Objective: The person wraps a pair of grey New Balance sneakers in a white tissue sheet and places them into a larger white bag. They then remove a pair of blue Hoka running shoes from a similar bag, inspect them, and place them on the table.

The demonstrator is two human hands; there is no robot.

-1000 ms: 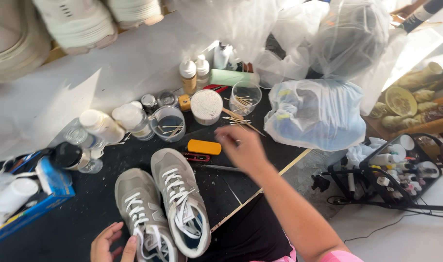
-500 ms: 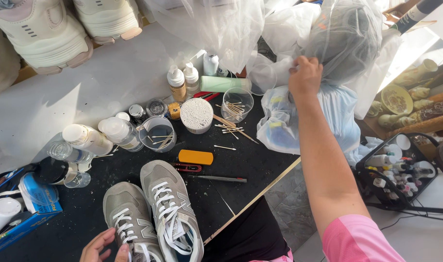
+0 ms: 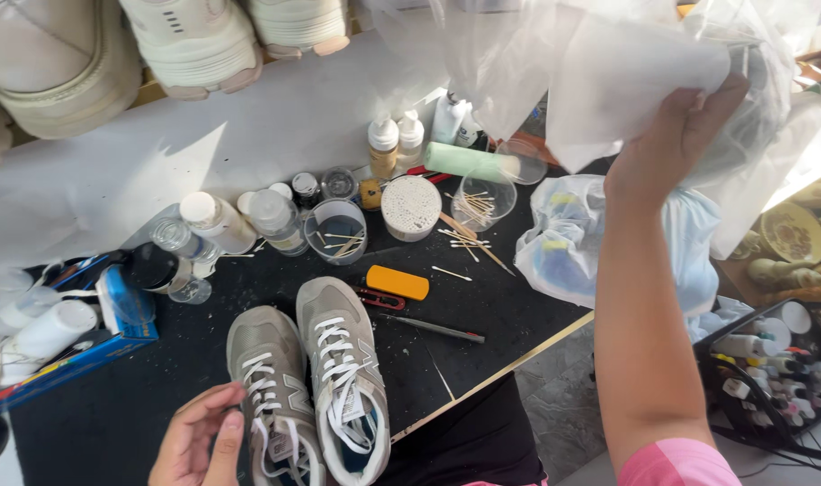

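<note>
A pair of grey sneakers with white laces [image 3: 325, 387] lies side by side on the black work table [image 3: 482, 310], toes pointing away from me. My left hand [image 3: 199, 441] rests against the left sneaker's side near its laces. My right hand [image 3: 676, 135] is raised high at the right and grips a clear plastic bag [image 3: 608, 72] that hangs above the table. Below it a second plastic bag [image 3: 572, 238] with light blue contents sits on the table's right end.
Bottles, jars and cups [image 3: 275, 216] crowd the table's back, with cotton swabs [image 3: 464, 238], an orange block [image 3: 397, 282] and a thin tool [image 3: 433, 327]. A blue box [image 3: 95, 346] stands at left. White shoes [image 3: 194, 40] line a shelf above. A black basket of small bottles [image 3: 775, 360] sits at right.
My right hand rose from the table's middle up to the right and took hold of the hanging plastic bag. My left hand stayed by the left sneaker.
</note>
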